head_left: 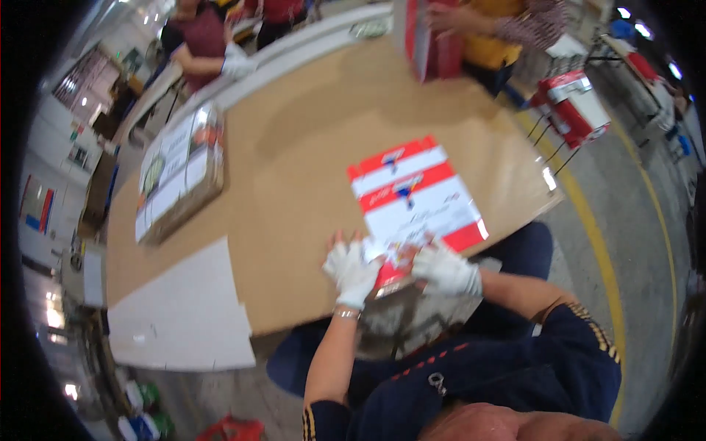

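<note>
A flat red-and-white printed carton (423, 209) lies at the near edge of the brown-topped table. My left hand (351, 270), in a white glove with bare fingertips, rests at the carton's near left corner. Its fingers are apart, stretched forward over the table and the carton's edge. Gloved the same way, my right hand (446, 272) lies over the near right part of the carton, fingers pointing left and apart. Between the hands, the carton's near end looks shiny and blurred, so its folds cannot be made out.
At the table's (294, 184) left stands a strapped stack of printed sheets (180, 176). A white sheet (184, 312) covers the near left corner. Across the table a person handles a red-and-white carton (434, 44). More red cartons (570, 110) sit on a stand to the right.
</note>
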`<act>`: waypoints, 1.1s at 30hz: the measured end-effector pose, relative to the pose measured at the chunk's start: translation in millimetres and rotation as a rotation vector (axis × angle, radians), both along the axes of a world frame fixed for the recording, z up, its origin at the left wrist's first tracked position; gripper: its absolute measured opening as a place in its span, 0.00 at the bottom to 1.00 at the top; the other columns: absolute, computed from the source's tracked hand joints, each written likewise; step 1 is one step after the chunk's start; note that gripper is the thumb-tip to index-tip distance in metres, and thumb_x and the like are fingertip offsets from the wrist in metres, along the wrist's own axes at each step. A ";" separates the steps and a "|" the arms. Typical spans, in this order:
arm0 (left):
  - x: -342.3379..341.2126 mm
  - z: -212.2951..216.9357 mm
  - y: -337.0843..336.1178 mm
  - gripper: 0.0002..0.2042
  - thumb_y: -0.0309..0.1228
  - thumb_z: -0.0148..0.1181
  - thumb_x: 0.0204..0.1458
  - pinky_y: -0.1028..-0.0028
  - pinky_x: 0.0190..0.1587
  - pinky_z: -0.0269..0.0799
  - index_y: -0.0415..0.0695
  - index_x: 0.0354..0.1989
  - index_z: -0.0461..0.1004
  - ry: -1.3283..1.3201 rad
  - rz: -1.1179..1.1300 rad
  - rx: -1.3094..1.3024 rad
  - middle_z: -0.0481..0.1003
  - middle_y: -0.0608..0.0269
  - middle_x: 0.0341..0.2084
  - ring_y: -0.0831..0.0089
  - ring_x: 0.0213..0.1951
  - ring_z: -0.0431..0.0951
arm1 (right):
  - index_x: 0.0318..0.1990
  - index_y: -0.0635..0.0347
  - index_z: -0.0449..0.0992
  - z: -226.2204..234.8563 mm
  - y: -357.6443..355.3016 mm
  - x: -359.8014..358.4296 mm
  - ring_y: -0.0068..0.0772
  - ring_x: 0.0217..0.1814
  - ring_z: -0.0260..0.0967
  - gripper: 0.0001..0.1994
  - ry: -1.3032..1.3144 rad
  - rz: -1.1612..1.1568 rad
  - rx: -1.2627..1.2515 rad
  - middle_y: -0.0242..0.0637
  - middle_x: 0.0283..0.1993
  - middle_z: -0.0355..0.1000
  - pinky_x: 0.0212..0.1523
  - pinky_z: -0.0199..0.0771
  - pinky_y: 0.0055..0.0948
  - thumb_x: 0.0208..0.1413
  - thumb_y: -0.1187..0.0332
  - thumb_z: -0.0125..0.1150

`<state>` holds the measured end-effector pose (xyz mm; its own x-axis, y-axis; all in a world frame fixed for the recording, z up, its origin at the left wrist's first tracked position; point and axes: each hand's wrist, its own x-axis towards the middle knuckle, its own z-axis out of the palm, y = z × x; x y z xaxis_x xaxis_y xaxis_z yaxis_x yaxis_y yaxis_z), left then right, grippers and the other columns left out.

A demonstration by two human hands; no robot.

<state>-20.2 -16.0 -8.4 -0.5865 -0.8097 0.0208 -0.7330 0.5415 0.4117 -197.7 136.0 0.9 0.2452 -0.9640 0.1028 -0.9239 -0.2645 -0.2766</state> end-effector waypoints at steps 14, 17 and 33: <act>16.3 13.8 84.4 0.28 0.38 0.59 0.55 0.61 0.63 0.57 0.35 0.61 0.63 0.588 -0.318 0.534 0.62 0.41 0.59 0.51 0.60 0.63 | 0.55 0.65 0.67 6.9 71.4 56.4 0.28 0.52 0.69 0.19 -1.789 -0.783 0.364 0.37 0.49 0.72 0.50 0.71 0.32 0.60 0.65 0.57; 47.7 42.6 66.7 0.36 0.36 0.62 0.53 0.63 0.66 0.53 0.35 0.67 0.53 0.463 -0.346 0.527 0.55 0.39 0.65 0.49 0.67 0.55 | 0.52 0.63 0.67 16.6 35.8 22.3 0.21 0.42 0.68 0.14 -1.593 -0.912 0.140 0.35 0.45 0.72 0.42 0.72 0.24 0.58 0.73 0.54; 314.7 9.0 -17.4 0.44 0.36 0.68 0.42 0.43 0.63 0.52 0.35 0.67 0.51 -0.370 0.484 -0.116 0.50 0.39 0.67 0.41 0.68 0.49 | 0.41 0.68 0.73 12.5 -436.3 -50.5 0.51 0.42 0.75 0.14 -0.697 -0.670 -0.146 0.53 0.39 0.76 0.44 0.75 0.42 0.49 0.69 0.59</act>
<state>294.5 -33.4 0.6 -0.1381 -0.9904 -0.0099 -0.9896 0.1376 0.0417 -248.1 -300.3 13.4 -0.5099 -0.8477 0.1462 -0.5367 0.1807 -0.8242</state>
